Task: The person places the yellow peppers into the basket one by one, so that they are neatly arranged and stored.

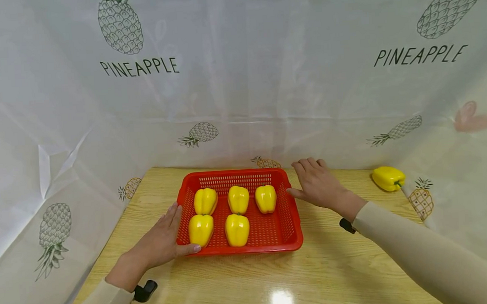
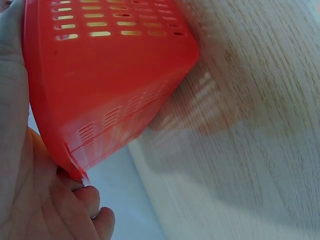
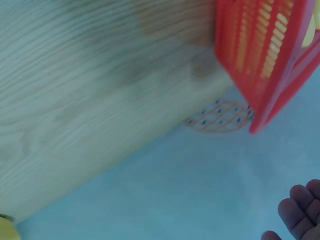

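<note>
A red plastic basket (image 1: 261, 249) with slotted walls rests on the wooden table, holding several yellow bell peppers (image 1: 238, 200). My left hand (image 1: 161, 239) grips the basket's left side near its front corner, thumb over the front rim. In the left wrist view, the fingers (image 2: 89, 199) curl at the basket's rim (image 2: 47, 120). Just beyond the right rim, my right hand (image 1: 317, 185) hovers with fingers loosely spread and nothing held. The right wrist view shows its fingers (image 3: 300, 212) apart from the basket wall (image 3: 250, 45).
One more yellow bell pepper (image 1: 388, 178) lies on its side at the table's back right edge. White sheeting (image 1: 239, 78) printed with pineapples rises behind and along both sides of the wooden table (image 1: 234, 285). A light reflection shows at the table's front.
</note>
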### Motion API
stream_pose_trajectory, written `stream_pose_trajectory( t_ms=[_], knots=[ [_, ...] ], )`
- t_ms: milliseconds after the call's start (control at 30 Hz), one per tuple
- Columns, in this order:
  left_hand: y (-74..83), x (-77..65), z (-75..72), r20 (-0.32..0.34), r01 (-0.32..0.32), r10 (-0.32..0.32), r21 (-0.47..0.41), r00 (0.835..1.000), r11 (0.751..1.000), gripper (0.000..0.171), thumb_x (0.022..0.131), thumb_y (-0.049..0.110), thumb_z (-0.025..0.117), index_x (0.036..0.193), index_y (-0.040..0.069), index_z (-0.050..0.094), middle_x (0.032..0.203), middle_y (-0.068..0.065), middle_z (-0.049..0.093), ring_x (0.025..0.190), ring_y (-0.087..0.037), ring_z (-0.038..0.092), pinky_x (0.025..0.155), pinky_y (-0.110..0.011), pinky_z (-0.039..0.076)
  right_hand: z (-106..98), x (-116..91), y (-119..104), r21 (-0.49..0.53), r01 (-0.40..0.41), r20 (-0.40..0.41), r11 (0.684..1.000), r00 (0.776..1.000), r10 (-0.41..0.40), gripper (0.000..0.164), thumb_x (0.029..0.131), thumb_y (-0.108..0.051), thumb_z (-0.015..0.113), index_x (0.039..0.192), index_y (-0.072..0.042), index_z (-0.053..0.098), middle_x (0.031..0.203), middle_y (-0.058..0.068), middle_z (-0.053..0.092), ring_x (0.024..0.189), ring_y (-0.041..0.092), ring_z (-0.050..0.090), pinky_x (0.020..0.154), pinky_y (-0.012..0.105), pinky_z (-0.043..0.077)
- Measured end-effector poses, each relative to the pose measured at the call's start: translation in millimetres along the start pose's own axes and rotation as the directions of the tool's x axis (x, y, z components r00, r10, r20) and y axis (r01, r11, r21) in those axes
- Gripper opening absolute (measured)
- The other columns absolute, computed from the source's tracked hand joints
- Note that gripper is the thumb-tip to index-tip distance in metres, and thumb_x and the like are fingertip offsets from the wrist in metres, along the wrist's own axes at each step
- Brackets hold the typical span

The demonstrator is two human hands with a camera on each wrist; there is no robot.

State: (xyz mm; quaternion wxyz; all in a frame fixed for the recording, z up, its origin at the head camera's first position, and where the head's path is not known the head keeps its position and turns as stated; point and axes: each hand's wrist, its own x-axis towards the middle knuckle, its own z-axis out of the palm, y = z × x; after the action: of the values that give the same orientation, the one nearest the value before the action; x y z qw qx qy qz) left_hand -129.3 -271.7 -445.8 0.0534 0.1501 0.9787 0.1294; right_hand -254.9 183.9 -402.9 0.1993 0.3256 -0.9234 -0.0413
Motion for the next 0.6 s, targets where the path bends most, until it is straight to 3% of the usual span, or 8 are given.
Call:
stream_pose_trajectory(
  t_ms=[400, 600],
  knots=[
    [-0.2, 0.4, -2.2, 0.015, 0.005, -0.005, -0.003, 1.0, 1.0, 0.138, 0.082, 0.093, 0.052, 0.163, -0.012, 0.016, 0.172, -0.033, 0.013, 0.157, -0.051, 0.025, 0.125, -0.065, 0.028, 12.2, -27.5, 55.7, -0.08, -0.073, -0.132, 0.994, 0.989, 0.062, 0.075, 0.088, -0.045, 0.08, 0.131, 0.01, 0.053, 0.12, 0.028, 0.063, 0.106, 0.046, 0.059, 0.085, 0.058, 0.049],
    [1.1, 0.2, -3.2, 0.032, 0.024, -0.024, -0.006, 0.999, 1.0, 0.138, 0.081, 0.092, 0.055, 0.164, -0.012, 0.015, 0.172, -0.033, 0.012, 0.156, -0.053, 0.024, 0.124, -0.066, 0.028, 20.5, -48.6, 80.7, -0.103, -0.135, -0.104, 0.986, 0.987, 0.124, 0.074, 0.087, -0.041, 0.083, 0.131, 0.011, 0.052, 0.12, 0.03, 0.062, 0.107, 0.047, 0.058, 0.082, 0.057, 0.047]
  ],
)
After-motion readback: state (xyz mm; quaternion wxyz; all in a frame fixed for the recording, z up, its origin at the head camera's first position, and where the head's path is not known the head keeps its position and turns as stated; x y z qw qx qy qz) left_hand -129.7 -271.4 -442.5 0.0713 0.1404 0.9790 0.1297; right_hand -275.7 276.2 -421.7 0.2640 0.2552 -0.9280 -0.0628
